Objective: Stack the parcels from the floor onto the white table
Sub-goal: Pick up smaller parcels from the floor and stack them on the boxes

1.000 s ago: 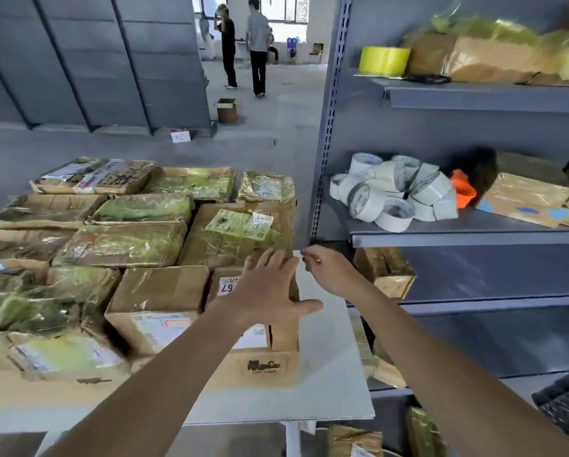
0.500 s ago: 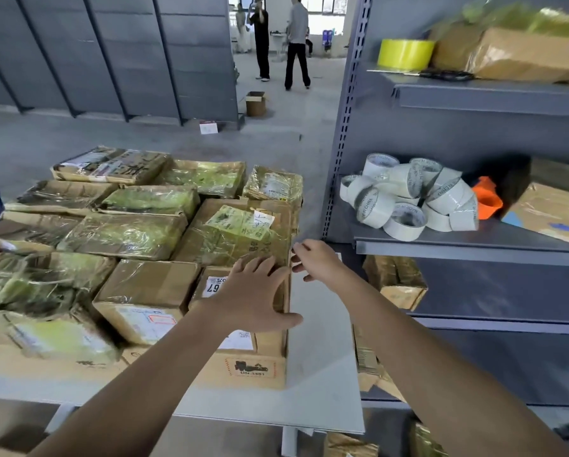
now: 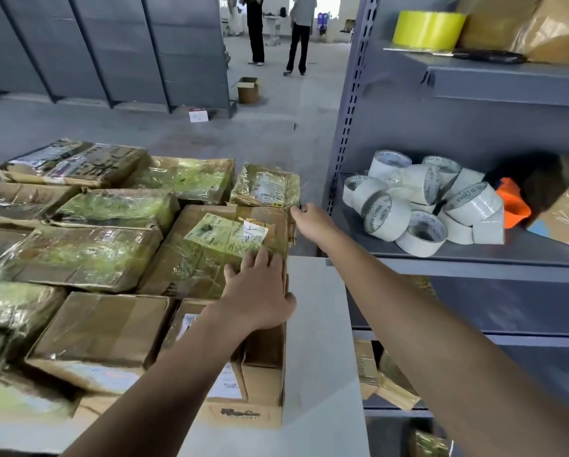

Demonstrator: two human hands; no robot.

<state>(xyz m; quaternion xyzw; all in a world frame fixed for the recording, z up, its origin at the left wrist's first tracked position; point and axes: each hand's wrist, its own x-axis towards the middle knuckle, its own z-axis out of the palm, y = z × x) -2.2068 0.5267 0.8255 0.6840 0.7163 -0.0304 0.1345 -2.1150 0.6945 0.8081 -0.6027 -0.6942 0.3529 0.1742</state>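
Both hands had moved forward to the parcel stacked on the table, left hand pressing flat with fingers spread, right hand at its far corner, grip indiscernible; squaring-up appeared under way, calling next for an even push.

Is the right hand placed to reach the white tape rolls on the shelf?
Probably yes: the right hand is beside the shelf, whose open front leaves the tape rolls exposed; only its corner upright stands close.

White table: taped cardboard parcels, packed across left and middle.
Grey shelf, right: white tape rolls, heaped.
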